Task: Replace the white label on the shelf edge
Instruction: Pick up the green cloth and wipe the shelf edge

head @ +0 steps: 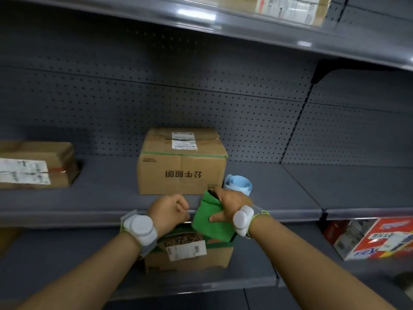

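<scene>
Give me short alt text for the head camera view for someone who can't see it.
A person's right hand holds a green cloth and a blue label roll at a grey shelf edge, while the left hand pinches at the edge strip. A cardboard box sits on the shelf behind.

- The left hand (171, 209) is curled at the shelf edge (89, 217), fingers pinching at the strip.
- Just right of it, the right hand (232, 205) grips a green cloth (207, 222) and a roll of pale blue labels (238, 184).
- A cardboard box (182, 162) stands on the shelf just behind the hands.
- Another box (35, 164) lies far left of it.
</scene>
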The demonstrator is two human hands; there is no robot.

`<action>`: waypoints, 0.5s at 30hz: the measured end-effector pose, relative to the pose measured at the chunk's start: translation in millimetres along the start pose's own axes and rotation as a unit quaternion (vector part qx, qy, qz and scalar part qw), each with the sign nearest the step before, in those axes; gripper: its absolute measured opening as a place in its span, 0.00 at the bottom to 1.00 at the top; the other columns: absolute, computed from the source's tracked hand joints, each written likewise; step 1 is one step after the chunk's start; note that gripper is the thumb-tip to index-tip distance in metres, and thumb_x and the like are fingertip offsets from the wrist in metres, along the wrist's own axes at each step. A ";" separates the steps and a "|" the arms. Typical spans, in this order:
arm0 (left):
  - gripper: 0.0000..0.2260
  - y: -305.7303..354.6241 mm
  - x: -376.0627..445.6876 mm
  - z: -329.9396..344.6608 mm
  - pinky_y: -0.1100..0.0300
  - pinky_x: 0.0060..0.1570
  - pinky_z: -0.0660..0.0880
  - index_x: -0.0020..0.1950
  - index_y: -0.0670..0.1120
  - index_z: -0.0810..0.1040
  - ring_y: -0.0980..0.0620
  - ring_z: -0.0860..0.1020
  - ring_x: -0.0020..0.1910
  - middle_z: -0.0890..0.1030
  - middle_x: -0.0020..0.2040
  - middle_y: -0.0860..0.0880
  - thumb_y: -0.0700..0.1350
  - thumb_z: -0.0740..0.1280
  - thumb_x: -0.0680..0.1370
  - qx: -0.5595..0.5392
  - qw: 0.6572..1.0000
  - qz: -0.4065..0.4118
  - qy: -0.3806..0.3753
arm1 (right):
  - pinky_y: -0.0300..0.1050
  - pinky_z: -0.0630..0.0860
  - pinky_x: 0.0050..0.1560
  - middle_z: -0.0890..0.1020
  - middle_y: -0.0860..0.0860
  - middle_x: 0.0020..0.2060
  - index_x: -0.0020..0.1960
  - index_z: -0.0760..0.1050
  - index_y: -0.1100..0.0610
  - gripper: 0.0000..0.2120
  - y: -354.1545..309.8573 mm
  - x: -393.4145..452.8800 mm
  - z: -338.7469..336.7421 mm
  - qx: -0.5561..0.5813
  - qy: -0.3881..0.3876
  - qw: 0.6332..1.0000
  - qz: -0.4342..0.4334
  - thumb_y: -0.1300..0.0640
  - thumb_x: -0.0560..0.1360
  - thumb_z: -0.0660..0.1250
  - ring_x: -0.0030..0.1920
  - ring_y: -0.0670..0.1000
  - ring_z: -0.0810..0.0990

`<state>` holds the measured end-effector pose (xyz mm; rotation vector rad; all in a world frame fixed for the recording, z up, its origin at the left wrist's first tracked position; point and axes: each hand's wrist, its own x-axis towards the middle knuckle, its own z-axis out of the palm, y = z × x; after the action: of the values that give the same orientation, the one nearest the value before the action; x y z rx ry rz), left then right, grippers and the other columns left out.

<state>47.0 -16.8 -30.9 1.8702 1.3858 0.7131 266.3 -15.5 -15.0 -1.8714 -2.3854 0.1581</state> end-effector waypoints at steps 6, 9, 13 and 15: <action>0.27 -39.7 -1.7 -33.8 0.56 0.58 0.62 0.67 0.56 0.68 0.48 0.65 0.61 0.70 0.60 0.52 0.50 0.71 0.68 0.388 0.917 0.089 0.004 | 0.52 0.73 0.53 0.78 0.55 0.54 0.58 0.66 0.56 0.29 -2.2 13.0 12.0 -0.135 -0.004 0.990 -0.027 0.41 0.66 0.72 0.52 0.59 0.77; 0.30 -54.3 1.8 -36.6 0.56 0.59 0.61 0.68 0.56 0.66 0.49 0.65 0.62 0.69 0.62 0.52 0.50 0.71 0.68 0.400 0.908 0.121 -0.008 | 0.51 0.70 0.55 0.76 0.55 0.57 0.60 0.65 0.56 0.31 1.0 17.0 18.8 -0.168 -0.002 0.985 -0.044 0.38 0.67 0.70 0.55 0.58 0.74; 0.35 -74.6 9.1 -42.0 0.55 0.55 0.69 0.66 0.54 0.69 0.49 0.72 0.57 0.73 0.60 0.53 0.49 0.76 0.60 0.462 0.861 0.210 -0.001 | 0.52 0.68 0.58 0.75 0.56 0.58 0.61 0.64 0.57 0.33 2.2 25.5 24.0 -0.188 0.001 0.980 -0.070 0.36 0.67 0.68 0.56 0.58 0.73; 0.38 -83.7 13.7 -42.5 0.57 0.48 0.73 0.63 0.54 0.71 0.51 0.75 0.51 0.76 0.56 0.54 0.49 0.78 0.54 0.487 0.840 0.237 0.017 | 0.51 0.67 0.58 0.74 0.56 0.58 0.62 0.64 0.57 0.34 -2.3 30.3 27.4 -0.188 0.001 0.978 -0.084 0.35 0.67 0.67 0.56 0.58 0.73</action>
<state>-30.2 21.0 -71.0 3.0846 1.4376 0.2231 252.8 12.9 -41.2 -1.7837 -2.7075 -0.3338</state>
